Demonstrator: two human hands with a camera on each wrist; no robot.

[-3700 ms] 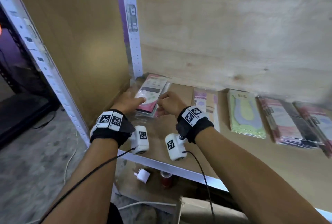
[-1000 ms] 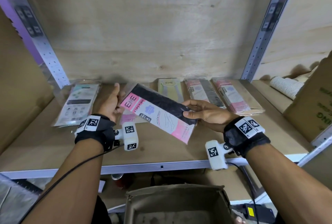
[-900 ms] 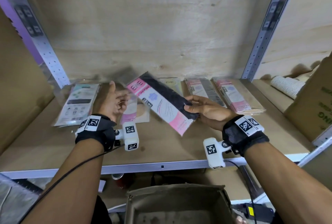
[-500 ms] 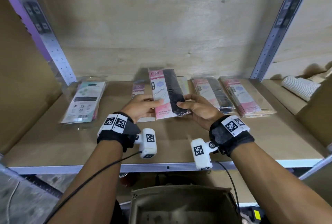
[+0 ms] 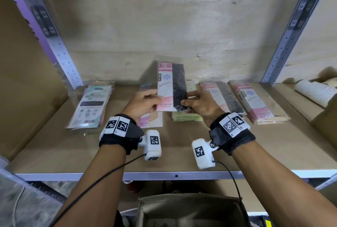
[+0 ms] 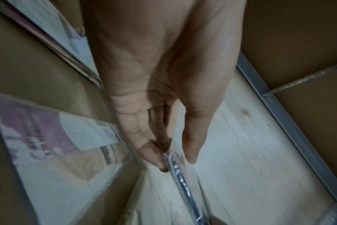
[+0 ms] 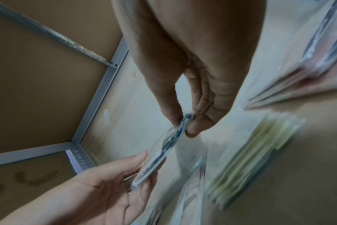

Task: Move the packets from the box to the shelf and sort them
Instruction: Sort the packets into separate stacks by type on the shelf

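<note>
head: left hand (image 5: 144, 104) and right hand (image 5: 200, 104) each pinch a lower edge of the packet (image 5: 171, 86), upright above the shelf (image 5: 182, 154); half a second ago it lay lower | left wrist: thumb and fingers (image 6: 156, 158) clamp packet edge (image 6: 181, 181), blurred | right wrist: same pinch (image 7: 183, 121), stacks smeared

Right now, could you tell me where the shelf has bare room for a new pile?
Bare board lies along the shelf's front edge, and between the teal packet and the pink pile. The piles from the green stack rightward to the pink-and-black stacks are crowded.
</note>
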